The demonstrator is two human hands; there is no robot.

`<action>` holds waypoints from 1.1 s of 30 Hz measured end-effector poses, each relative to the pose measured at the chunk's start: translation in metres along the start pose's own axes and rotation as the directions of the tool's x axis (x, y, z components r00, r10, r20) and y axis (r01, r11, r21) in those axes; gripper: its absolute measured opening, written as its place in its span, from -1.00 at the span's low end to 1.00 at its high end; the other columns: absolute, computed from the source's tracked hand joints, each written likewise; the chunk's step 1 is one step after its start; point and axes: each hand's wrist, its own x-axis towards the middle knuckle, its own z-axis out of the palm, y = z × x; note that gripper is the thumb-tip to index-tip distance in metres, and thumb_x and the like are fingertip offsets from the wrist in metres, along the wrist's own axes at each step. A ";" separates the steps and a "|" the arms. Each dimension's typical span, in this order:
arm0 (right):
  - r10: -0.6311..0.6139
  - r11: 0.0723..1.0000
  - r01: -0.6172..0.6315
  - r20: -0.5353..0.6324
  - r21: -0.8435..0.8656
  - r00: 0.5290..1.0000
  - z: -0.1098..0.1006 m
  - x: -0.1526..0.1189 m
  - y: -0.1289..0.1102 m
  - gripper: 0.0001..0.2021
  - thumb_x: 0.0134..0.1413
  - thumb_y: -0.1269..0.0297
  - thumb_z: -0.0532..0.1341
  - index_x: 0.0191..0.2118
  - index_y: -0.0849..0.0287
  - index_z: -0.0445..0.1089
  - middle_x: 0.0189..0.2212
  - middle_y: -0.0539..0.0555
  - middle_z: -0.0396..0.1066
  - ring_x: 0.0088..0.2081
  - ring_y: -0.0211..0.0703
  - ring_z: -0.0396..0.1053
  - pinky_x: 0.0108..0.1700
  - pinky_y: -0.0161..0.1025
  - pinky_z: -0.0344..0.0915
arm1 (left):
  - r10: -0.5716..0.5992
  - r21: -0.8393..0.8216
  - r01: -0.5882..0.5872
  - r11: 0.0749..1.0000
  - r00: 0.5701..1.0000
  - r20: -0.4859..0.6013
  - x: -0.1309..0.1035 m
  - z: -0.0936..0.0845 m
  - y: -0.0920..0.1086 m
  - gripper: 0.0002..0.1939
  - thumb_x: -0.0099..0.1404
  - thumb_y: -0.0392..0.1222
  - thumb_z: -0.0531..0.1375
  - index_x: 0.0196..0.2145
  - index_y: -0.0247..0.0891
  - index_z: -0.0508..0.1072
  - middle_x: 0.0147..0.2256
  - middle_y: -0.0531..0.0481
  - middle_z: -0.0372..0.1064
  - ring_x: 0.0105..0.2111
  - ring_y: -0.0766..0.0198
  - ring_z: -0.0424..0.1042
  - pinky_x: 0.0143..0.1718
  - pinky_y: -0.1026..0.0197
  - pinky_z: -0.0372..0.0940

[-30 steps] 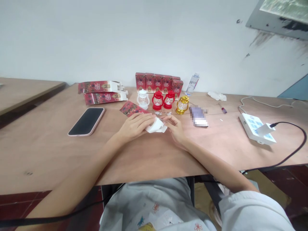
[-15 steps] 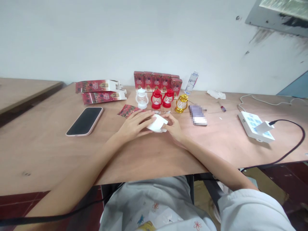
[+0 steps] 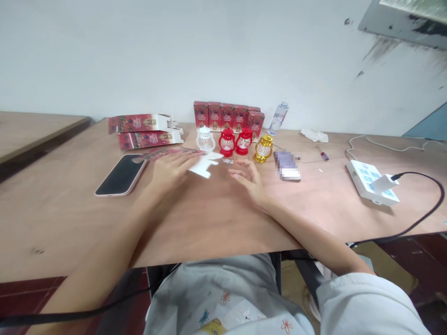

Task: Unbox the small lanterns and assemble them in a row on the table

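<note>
My left hand [image 3: 172, 171] is closed on a flattened red cardboard box [image 3: 206, 164], whose white end flaps point right; the box is blurred by motion and my fingers cover part of it. Over the table, my right hand [image 3: 253, 184] holds nothing, its fingers apart and loosely curved. Just beyond the hands stand a white mini lantern [image 3: 206, 140], two red mini lanterns [image 3: 227, 143] and a gold mini lantern [image 3: 263, 150]. Small shiny bits [image 3: 227, 161] lie in front of the red ones.
Several upright red boxes [image 3: 228, 116] line the wall, beside a leaning bottle [image 3: 278, 118]. Two flat boxes [image 3: 139, 138] lie at left, near a phone [image 3: 122, 174]. To the right are a pixelated item [image 3: 288, 165], a tissue [image 3: 314, 135], a screwdriver [image 3: 324, 156] and a power strip [image 3: 363, 177].
My left hand has moved left with the box, which now shows stretched out flat. My right hand has let go of the box's white end and stays near the same place.
</note>
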 end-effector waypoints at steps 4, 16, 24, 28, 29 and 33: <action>-0.187 0.956 0.134 -0.190 -0.263 0.964 -0.018 0.012 0.006 -0.67 0.02 0.19 0.21 -0.08 0.02 0.17 -0.05 0.08 0.30 -0.03 -0.14 0.35 0.12 -0.04 0.24 | -0.186 0.073 0.203 0.977 0.964 -0.189 -0.013 -0.003 -0.046 -0.75 0.29 -0.30 0.08 -0.19 -0.09 0.50 -0.21 0.15 0.54 -0.19 0.23 0.48 -0.11 -0.01 0.30; -0.405 0.228 -0.007 -0.101 -0.974 0.909 -0.094 0.071 -0.016 -0.44 -0.01 0.33 0.15 0.17 0.11 0.10 0.24 0.27 -0.02 0.27 0.16 -0.02 0.17 0.17 0.08 | -0.618 -0.063 0.616 0.786 0.785 -0.043 -0.080 0.016 -0.127 -0.78 0.07 -0.01 0.20 -0.39 -0.19 0.45 -0.52 0.12 0.44 -0.44 0.22 0.29 -0.01 -0.11 0.15; -0.216 0.211 0.018 -0.029 -0.977 0.976 -0.094 0.083 -0.011 -0.50 -0.04 0.39 0.17 0.10 0.13 0.23 0.14 0.33 0.14 -0.03 0.20 0.34 -0.09 0.13 0.32 | -0.699 -0.137 0.690 0.711 0.715 -0.021 -0.078 0.007 -0.133 -0.86 0.05 -0.09 0.21 -0.47 -0.21 0.44 -0.62 0.17 0.33 -0.55 0.29 0.23 -0.40 0.20 0.23; -0.371 0.261 0.023 -0.079 -0.965 0.925 -0.092 0.072 -0.020 -0.53 0.01 0.34 0.17 0.10 0.10 0.21 0.09 0.28 0.15 0.06 0.17 0.27 -0.02 0.09 0.32 | -0.746 -0.148 0.736 0.660 0.620 -0.243 -0.066 -0.002 -0.120 -0.83 0.12 -0.23 0.16 -0.28 -0.25 0.41 -0.40 0.09 0.39 -0.33 0.21 0.31 -0.13 0.03 0.25; -0.436 0.278 0.047 -0.083 -0.959 0.896 -0.090 0.067 -0.023 -0.53 0.02 0.30 0.18 0.10 0.09 0.20 0.11 0.27 0.11 0.11 0.15 0.22 0.02 0.09 0.30 | -0.736 -0.149 0.737 0.659 0.590 -0.331 -0.060 -0.007 -0.113 -0.79 0.14 -0.25 0.15 -0.22 -0.28 0.39 -0.30 0.04 0.39 -0.23 0.16 0.31 -0.04 -0.04 0.21; -0.603 0.393 0.215 -0.073 -0.894 0.795 -0.061 0.044 -0.032 -0.50 0.00 0.15 0.26 0.08 0.07 0.20 0.08 0.23 0.09 0.18 0.08 0.12 0.16 0.09 0.20 | -0.578 -0.166 0.589 0.791 0.629 -0.519 -0.021 -0.018 -0.058 -0.70 0.23 -0.16 0.14 -0.11 -0.35 0.33 -0.09 -0.11 0.32 -0.04 0.07 0.26 0.10 -0.13 0.12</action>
